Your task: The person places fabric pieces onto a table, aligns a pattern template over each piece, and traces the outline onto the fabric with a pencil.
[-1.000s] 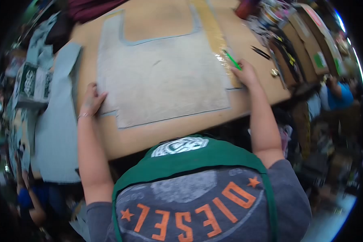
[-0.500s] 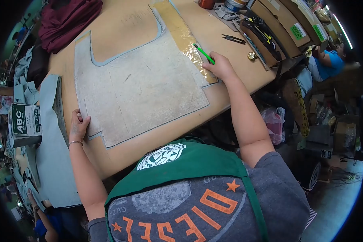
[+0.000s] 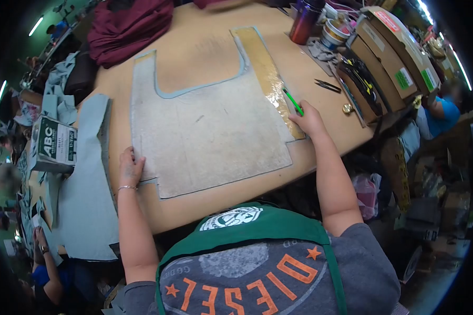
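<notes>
A large pale template (image 3: 215, 136) with a deep curved cut-out and yellow taped strips lies flat on the wooden table, with light blue material showing along its edges. At its lower left edge rests my left hand (image 3: 131, 167), thumb and fingers apart, holding nothing. My right hand (image 3: 308, 119) is at the template's right edge, closed around a green pen (image 3: 293, 102) that points up and to the left.
Left of the template are blue-grey fabric (image 3: 86, 194) and an ABC box (image 3: 53, 144). Maroon cloth (image 3: 129, 31) lies at the back. Snips (image 3: 328, 85), a tumbler (image 3: 305, 23) and cardboard boxes (image 3: 386, 60) stand right. Co-workers are at both sides.
The head view has swung, shifting the whole scene within the frame. Both hands keep about the same places on the template, and the pen is still held.
</notes>
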The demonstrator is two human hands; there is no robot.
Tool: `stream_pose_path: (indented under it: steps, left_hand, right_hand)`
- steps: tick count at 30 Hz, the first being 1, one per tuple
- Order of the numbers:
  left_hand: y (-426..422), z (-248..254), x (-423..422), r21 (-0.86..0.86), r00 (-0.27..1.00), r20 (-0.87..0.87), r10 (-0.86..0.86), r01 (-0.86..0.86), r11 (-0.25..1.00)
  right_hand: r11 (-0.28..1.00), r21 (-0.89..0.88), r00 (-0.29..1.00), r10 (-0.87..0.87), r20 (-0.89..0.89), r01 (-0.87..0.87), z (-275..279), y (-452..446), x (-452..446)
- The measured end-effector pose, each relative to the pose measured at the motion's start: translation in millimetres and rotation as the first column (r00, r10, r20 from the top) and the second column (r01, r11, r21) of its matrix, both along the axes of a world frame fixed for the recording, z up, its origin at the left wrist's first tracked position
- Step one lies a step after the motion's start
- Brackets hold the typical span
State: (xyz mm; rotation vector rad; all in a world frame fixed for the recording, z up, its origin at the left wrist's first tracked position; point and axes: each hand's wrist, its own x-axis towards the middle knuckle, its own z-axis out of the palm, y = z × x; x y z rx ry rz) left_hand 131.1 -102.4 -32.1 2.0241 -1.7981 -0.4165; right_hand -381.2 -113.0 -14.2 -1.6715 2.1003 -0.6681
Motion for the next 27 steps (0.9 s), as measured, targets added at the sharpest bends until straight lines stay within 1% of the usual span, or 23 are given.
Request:
stream_pose_path:
  steps: [2,4,6,8,10,13,16,19,22,25,27]
  left_hand:
    - [0,-3,2,-0.022,1.0,-0.022,0.015,-0.015,1.0]
    - [1,-9,4,-0.032,0.988,-0.148,0.042,-0.048,0.998]
    - [3,-16,7,-0.062,0.979,-0.204,0.032,-0.045,0.997]
    - [4,-21,6,-0.136,0.979,-0.203,0.009,-0.037,0.99]
    - [7,-14,-1,-0.094,0.981,-0.187,0.042,-0.06,0.994]
    - [12,-6,-12,-0.074,0.994,0.019,0.108,-0.106,0.992]
    - [14,2,-18,-0.016,0.99,-0.024,0.14,-0.14,0.99]
    - [14,-1,-15,-0.064,0.996,-0.015,0.089,-0.09,0.994]
    - [16,2,-20,-0.081,0.993,0.029,0.112,-0.11,0.991]
    - [16,1,-24,-0.085,0.988,0.058,0.141,-0.136,0.987]
    - [16,0,-20,-0.09,0.989,-0.027,0.143,-0.144,0.985]
  right_hand:
    - [1.0,0.013,1.0,0.011,0.006,-0.011,-1,-2,-1]
    - [0.999,-0.016,0.999,0.035,-0.009,-0.035,-4,-2,-2]
    - [0.994,-0.106,0.999,0.038,-0.007,-0.039,-9,-1,-2]
    - [0.99,-0.11,0.996,0.083,-0.034,-0.087,-12,-2,-4]
    - [0.995,-0.059,0.996,0.085,-0.013,-0.086,-2,0,1]
    - [0.993,-0.062,0.995,0.099,-0.015,-0.1,-5,-2,-2]
    - [0.994,-0.039,0.994,0.105,-0.017,-0.105,-7,-5,-5]
    - [0.996,-0.004,0.996,0.092,-0.01,-0.092,-6,-5,-5]
    - [0.996,0.024,0.996,0.089,0.009,-0.089,-2,-5,-3]
    - [0.995,0.005,0.995,0.102,-0.02,-0.102,-8,-7,-7]
    - [0.995,0.0,0.995,0.099,-0.009,-0.099,-9,-8,-9]
